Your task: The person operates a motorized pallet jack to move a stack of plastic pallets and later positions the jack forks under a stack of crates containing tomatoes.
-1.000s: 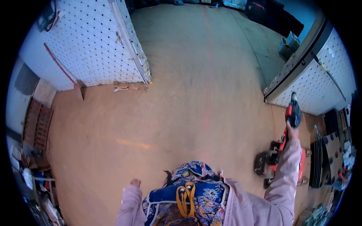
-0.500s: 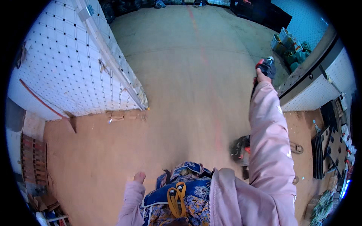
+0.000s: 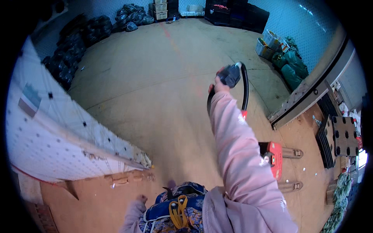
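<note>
My right arm, in a pink sleeve, reaches forward. My right hand (image 3: 220, 84) is closed round the black control handle (image 3: 230, 75) of a pallet truck. The curved black handle bar (image 3: 244, 87) runs back beside the sleeve, which hides its lower part. To the right of my forearm shows the truck's red body (image 3: 276, 160), its two forks (image 3: 292, 153) pointing right, with nothing on them. Low beside my body hangs my left hand (image 3: 142, 199), apart from any object; its fingers are too small and blurred to read.
A thick white door panel (image 3: 77, 136) stands on my left. On the right is the door frame (image 3: 311, 93), with black plastic pallets (image 3: 328, 141) past it. Black bags (image 3: 66, 58), crates (image 3: 268, 44), green sacks (image 3: 293, 73) and dark stacks (image 3: 237, 17) line the cold room ahead.
The handle has swung left with my right hand. More of the red truck and its forks now shows. The view has turned, with the door panel nearer on the left and more of the room visible.
</note>
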Demonstrator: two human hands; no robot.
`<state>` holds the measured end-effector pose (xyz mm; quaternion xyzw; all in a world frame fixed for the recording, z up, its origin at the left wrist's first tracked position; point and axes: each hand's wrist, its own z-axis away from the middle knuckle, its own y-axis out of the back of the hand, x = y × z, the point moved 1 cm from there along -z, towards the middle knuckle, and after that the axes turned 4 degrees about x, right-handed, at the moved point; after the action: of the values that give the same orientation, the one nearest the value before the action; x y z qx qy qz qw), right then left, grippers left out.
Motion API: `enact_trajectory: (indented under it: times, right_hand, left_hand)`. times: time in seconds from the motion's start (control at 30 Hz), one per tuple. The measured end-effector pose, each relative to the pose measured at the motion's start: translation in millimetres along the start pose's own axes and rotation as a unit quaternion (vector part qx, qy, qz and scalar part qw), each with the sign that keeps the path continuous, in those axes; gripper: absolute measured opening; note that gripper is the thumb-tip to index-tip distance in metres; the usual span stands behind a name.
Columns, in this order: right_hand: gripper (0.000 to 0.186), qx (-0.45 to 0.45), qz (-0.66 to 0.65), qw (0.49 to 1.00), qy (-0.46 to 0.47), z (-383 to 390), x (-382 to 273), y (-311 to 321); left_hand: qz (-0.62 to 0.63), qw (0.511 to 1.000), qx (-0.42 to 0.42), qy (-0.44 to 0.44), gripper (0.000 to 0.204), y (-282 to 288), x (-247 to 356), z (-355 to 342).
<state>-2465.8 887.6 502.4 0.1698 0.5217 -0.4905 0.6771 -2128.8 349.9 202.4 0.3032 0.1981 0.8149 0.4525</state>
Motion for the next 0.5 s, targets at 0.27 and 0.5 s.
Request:
enact_trajectory:
  times: [0.27, 0.5]
  right_hand:
    - [0.033, 0.156, 0.135, 0.978, -0.015, -79.9, 106.6, -97.3]
    - [0.036, 0.263, 0.178, 0.946, 0.063, -248.4, 162.4, -143.1]
  left_hand:
    - [0.013, 0.941, 0.043, -0.336, 0.026, 164.3, 323.6, -220.9]
    - [-0.064, 0.952, 0.034, -0.298, 0.024, 258.0, 324.3, -417.2]
